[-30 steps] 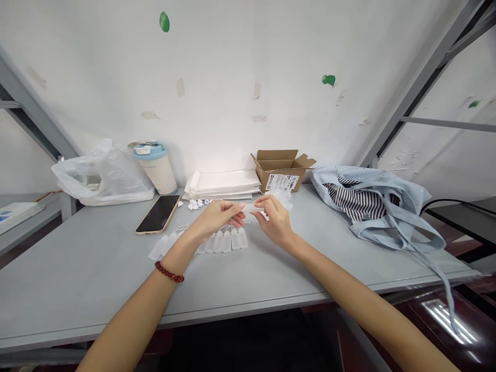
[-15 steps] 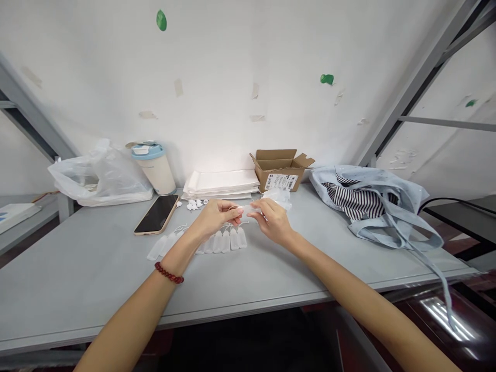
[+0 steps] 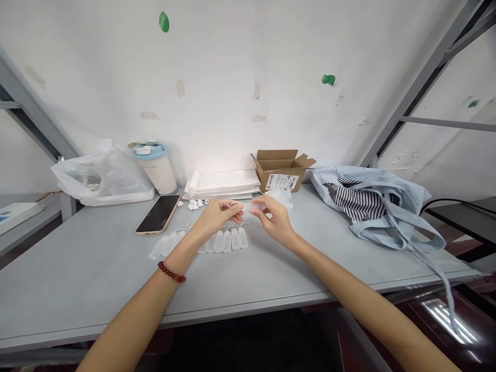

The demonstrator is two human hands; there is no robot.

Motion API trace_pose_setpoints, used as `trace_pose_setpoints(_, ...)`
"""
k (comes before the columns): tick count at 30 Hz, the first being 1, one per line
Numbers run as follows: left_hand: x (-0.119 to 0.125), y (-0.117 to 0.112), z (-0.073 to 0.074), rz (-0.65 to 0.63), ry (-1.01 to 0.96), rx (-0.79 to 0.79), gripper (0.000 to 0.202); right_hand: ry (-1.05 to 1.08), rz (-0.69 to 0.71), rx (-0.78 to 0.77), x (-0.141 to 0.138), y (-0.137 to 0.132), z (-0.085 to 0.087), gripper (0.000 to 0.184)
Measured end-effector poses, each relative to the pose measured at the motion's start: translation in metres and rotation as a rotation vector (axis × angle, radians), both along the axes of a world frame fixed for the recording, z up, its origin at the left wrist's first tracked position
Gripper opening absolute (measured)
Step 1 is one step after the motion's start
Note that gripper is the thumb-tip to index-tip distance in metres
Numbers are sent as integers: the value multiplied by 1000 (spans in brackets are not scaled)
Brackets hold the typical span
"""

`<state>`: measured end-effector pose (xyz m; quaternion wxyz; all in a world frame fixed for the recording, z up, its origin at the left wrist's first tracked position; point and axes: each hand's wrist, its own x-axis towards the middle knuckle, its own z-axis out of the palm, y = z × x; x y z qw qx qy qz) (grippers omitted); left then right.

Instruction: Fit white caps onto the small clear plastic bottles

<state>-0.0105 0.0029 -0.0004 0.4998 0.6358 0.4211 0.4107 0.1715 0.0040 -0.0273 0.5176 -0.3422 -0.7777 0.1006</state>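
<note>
Close together above the table, my left hand [image 3: 220,216] and my right hand [image 3: 274,221] hold a small translucent plastic piece [image 3: 250,206] between them. My left thumb and fingers pinch its left end. The right thumb and fingers curl around the other end, hiding part of it. Below my hands lies a row of similar translucent pieces [image 3: 219,242], bottle-shaped, with thin white stems or loops at the top; my left wrist covers some of them. Behind my left hand is a small heap of white plastic parts [image 3: 197,205].
At the back stand a plastic bag [image 3: 104,181], a blue-lidded cup [image 3: 158,173], a stack of white envelopes [image 3: 222,183] and an open cardboard box [image 3: 282,178]. A phone [image 3: 158,214] lies on the left. A pale blue cloth bag [image 3: 411,199] hangs over the right edge.
The view has shifted slightly. My right thumb and fingers have changed position on the small piece, with a wider gap between them. My left hand has barely moved.
</note>
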Motion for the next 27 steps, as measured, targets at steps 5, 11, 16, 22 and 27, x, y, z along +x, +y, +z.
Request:
trace_pose_setpoints(5,0,0,-1,-17,-65,-59,36,-3,30,115,-2,-1,-1,10)
trace_pose_setpoints(11,0,1,0,-6,-139,-131,38,-1,78,224,-3,-1,-1,9)
trace_pose_setpoints(16,-1,-1,2,-89,-23,-113,43,-30,50,237,-1,0,-2,11)
trace_pose_setpoints(22,3,-6,6,-44,104,0,48,-118,70,199,0,2,-5,19)
trace_pose_setpoints(27,6,-7,4,13,280,195,47,-65,108,-153,0,-2,1,22)
